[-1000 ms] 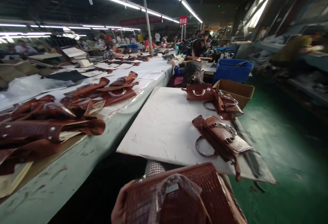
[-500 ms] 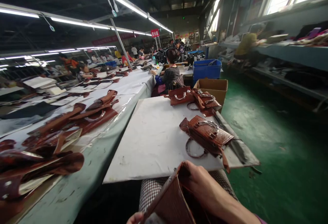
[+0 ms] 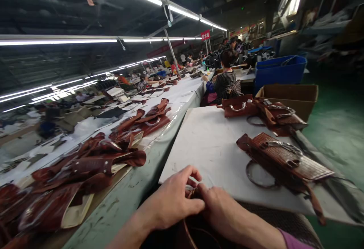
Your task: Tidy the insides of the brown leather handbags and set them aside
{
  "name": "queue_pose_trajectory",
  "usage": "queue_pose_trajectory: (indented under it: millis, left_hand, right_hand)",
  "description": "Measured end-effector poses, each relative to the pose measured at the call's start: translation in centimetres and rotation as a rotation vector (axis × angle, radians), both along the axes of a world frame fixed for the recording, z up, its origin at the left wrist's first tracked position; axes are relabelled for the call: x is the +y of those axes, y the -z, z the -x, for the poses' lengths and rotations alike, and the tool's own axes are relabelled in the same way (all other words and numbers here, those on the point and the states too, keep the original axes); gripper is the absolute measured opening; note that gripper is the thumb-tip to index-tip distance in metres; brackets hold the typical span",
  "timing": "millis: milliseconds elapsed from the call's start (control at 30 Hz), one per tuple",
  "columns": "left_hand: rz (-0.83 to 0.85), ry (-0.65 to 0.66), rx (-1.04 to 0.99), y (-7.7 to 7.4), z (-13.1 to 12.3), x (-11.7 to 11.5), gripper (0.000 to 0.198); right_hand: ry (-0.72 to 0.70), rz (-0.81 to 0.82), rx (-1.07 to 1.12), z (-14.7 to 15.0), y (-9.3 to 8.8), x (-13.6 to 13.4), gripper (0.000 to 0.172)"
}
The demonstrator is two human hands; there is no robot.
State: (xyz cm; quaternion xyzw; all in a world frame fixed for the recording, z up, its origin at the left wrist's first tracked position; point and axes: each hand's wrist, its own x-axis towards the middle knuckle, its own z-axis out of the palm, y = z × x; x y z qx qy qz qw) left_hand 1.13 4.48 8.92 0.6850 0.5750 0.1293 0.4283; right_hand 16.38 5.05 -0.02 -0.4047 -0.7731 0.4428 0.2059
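Observation:
A reddish-brown leather handbag (image 3: 190,237) is low in front of me, at the bottom edge, mostly hidden by my forearms. My left hand (image 3: 173,196) is curled at its upper end, thumb and fingers bent round a small part I cannot make out clearly. Close against it, my right hand (image 3: 220,207) is closed on the same bag, its fingertips tucked out of sight. Beyond them, on the white board (image 3: 199,146), lies a brown crocodile-textured handbag (image 3: 280,158) with a wrapped handle and a loose strap hanging over the edge.
More brown handbags (image 3: 241,108) lie at the board's far end, beside a cardboard box (image 3: 287,93) and a blue bin (image 3: 280,72). Along the left, a long table (image 3: 133,199) carries several brown bag pieces (image 3: 91,165). A co-worker in a striped top (image 3: 226,80) sits ahead.
My view has swung left. My left hand has come up from the bag's lower side to meet my right hand at its upper end. The bag now sits lower in view.

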Motion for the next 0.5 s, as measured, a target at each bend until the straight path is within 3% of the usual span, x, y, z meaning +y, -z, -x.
queue_pose_trajectory:
  millis: [100,200,300,367,500]
  left_hand:
    - [0.045,0.038,0.124,1.9,1.0,0.3,0.027]
    - [0.089,0.025,0.142,3.1,2.7,0.3,0.022]
    - [0.11,-0.003,0.119,3.0,3.6,0.1,0.019]
    - [0.126,-0.002,0.104,2.6,3.8,0.0,0.018]
    - [0.136,-0.004,0.078,2.4,3.6,-0.2,0.019]
  right_hand:
    - [-0.004,0.075,-0.01,0.1,1.5,-0.2,0.022]
    - [0.02,0.211,0.052,-1.0,2.2,-0.6,0.034]
    - [0.003,0.29,0.045,-2.1,1.9,-1.2,0.027]
    - [-0.003,0.267,-0.048,-2.3,1.5,-1.6,0.018]
    - [-0.013,0.169,-0.127,-1.9,1.3,-2.3,0.02]
